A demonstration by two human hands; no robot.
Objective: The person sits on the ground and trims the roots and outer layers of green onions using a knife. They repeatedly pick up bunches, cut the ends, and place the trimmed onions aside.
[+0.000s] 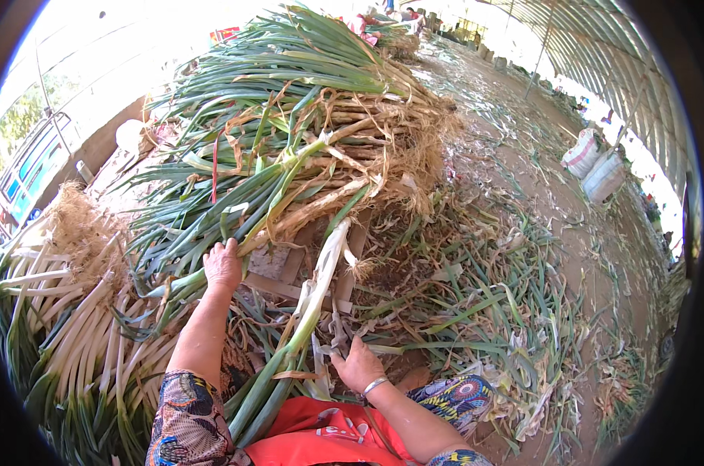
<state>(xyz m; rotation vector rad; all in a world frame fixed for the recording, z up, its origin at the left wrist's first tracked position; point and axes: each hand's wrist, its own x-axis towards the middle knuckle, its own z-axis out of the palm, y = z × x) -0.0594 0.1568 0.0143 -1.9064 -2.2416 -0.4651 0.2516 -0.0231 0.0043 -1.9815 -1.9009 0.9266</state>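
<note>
My left hand [223, 267] rests at the near edge of a big heap of unpeeled green onions [352, 125], with its fingers over the leaves; whether they grip a stalk is unclear. Low in front of me, my right hand [359, 368] is curled around a slim greyish tool [339, 333], partly hidden by the fingers. Between my hands, a large green onion [323, 279] slants from my lap, its pale root end pointing away and its leaves across the red apron [329, 434]. Cleaner green onions with white shafts [90, 326] are piled at left.
Wooden slats [296, 288] show under the heap's near edge. Stripped leaves and skins [503, 326] litter the ground at right. Stuffed woven sacks [595, 166] stand farther off beside a pole of the arched shelter. Beyond the heap, a person in a red top [361, 26] is partly visible.
</note>
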